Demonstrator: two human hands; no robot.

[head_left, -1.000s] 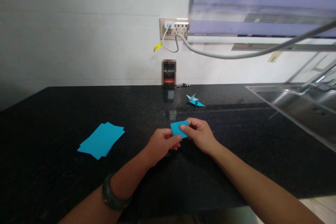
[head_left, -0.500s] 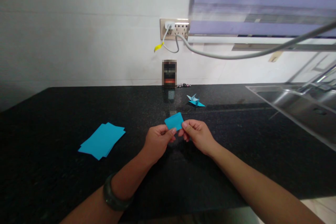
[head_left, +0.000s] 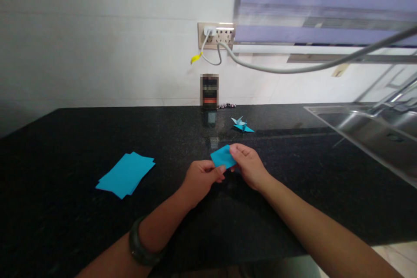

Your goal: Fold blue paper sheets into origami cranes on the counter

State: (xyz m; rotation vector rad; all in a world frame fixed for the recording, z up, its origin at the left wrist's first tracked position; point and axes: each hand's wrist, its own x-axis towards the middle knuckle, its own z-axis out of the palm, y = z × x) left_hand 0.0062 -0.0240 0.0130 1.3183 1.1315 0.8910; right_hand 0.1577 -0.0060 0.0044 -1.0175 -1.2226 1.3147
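Blue paper (head_left: 222,156): mid-frame, probably feather-light, easily creased (edges only, imo)
Left hand (head_left: 201,179): pinching bottom edge
Right hand (head_left: 250,164): gripping right side

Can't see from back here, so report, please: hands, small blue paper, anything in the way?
Left hand and right hand pinching small blue paper. Nothing seen in the way; folded birds beyond, blue stack off left.
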